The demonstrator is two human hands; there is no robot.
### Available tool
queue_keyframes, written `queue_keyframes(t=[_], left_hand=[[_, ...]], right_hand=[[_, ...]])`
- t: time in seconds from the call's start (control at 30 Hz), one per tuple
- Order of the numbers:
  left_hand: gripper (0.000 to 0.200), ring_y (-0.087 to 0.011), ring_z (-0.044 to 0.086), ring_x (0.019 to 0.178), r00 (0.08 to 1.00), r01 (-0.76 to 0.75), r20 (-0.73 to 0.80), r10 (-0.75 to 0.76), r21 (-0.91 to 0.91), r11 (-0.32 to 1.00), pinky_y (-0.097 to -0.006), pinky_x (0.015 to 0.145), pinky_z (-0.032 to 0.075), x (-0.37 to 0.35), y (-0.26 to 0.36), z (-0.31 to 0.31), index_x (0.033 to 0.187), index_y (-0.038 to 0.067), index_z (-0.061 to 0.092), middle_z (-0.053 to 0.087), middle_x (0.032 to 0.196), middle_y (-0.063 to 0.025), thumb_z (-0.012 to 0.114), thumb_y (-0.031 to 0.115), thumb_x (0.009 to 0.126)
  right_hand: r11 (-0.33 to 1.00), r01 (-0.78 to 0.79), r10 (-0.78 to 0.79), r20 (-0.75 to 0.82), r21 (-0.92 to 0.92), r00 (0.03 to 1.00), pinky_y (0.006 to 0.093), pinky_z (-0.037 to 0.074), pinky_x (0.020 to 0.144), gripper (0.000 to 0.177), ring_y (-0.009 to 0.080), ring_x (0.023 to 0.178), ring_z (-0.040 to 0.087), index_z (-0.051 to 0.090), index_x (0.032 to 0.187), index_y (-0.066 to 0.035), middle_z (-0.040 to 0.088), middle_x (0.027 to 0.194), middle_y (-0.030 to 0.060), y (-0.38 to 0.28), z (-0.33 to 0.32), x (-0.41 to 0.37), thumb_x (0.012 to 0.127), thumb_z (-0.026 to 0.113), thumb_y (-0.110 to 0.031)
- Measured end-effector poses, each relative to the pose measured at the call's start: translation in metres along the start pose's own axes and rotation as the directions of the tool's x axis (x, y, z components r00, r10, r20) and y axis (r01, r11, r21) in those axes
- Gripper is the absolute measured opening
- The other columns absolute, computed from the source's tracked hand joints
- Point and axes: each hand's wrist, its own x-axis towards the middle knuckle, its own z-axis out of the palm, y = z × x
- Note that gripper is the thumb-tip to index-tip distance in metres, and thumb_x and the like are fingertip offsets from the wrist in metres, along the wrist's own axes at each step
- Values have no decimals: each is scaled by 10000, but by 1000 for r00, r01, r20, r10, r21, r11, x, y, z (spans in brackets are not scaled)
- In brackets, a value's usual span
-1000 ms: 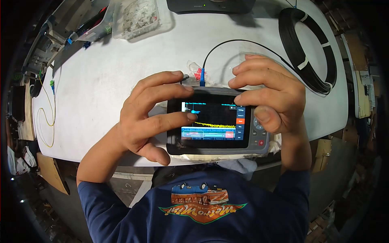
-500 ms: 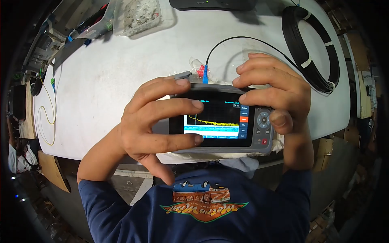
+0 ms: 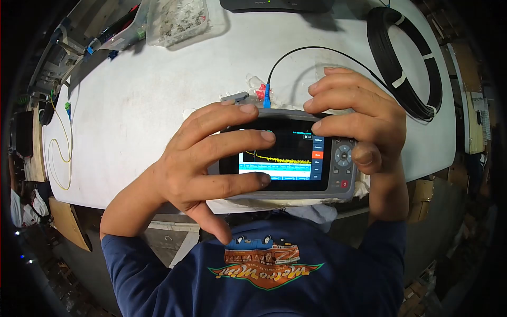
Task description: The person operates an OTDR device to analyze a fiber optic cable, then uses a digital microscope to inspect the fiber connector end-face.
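A grey handheld tester (image 3: 338, 182) lies on the table's near edge, its screen (image 3: 288, 145) lit with a yellow trace and a table of values. My left hand (image 3: 203, 153) is spread over the screen's left part, fingers apart, and hides that side. At the tester's upper right, my right hand (image 3: 359, 119) has its fingers apart, with fingertips at the top edge and the thumb over the keypad area. A blue connector (image 3: 266, 96) stands in the tester's top edge, joined to a thin black cable (image 3: 309, 47).
A coil of black cable (image 3: 388, 63) lies at the right. At the back are a clear tray of small parts (image 3: 179, 24) and a black box (image 3: 274, 5). A yellow cable with a green connector (image 3: 68, 107) is at the left. Red-and-clear wrapping (image 3: 260, 91) lies behind the tester.
My left hand has shifted slightly to the right across the screen. My right hand has hardly moved, and the tester stays in nearly the same place.
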Motion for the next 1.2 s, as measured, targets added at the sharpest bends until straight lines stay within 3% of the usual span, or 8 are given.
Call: queue_keyframes(t=[0.23,0.77,1.17,1.2], left_hand=[[920,-475,465,1406,994,-5,114,0,49,999,-637,1126,384,7,3,0,1116,236,818,631,1383,-212,434,990,753],[933,-476,467,1406,994,8,107,-12,40,999,-633,1125,386,5,3,1,1124,244,821,622,1392,-216,412,996,753],[1032,-507,513,1347,998,59,18,-59,-24,998,-623,1082,442,1,-5,0,1257,93,709,620,1342,-264,389,970,816],[977,-494,545,1316,997,62,-35,-64,-33,998,-604,1066,456,1,-4,0,1253,85,718,636,1329,-259,443,924,837]], right_hand=[[1000,-14,14,-7,13,1000,526,580,885,508,360,905,742,743,841,-42,752,939,155,-1,1,1,985,627,-515],[1000,13,-13,7,9,1000,522,580,879,516,367,911,737,744,835,-25,747,932,159,2,0,0,979,627,-507],[1000,11,-11,10,-8,1000,499,589,859,535,363,903,737,739,811,-18,746,928,160,0,-1,1,984,621,-510],[1000,8,-8,9,-7,1000,502,588,862,536,362,905,738,739,813,-20,746,931,156,0,-2,1,985,616,-513]])
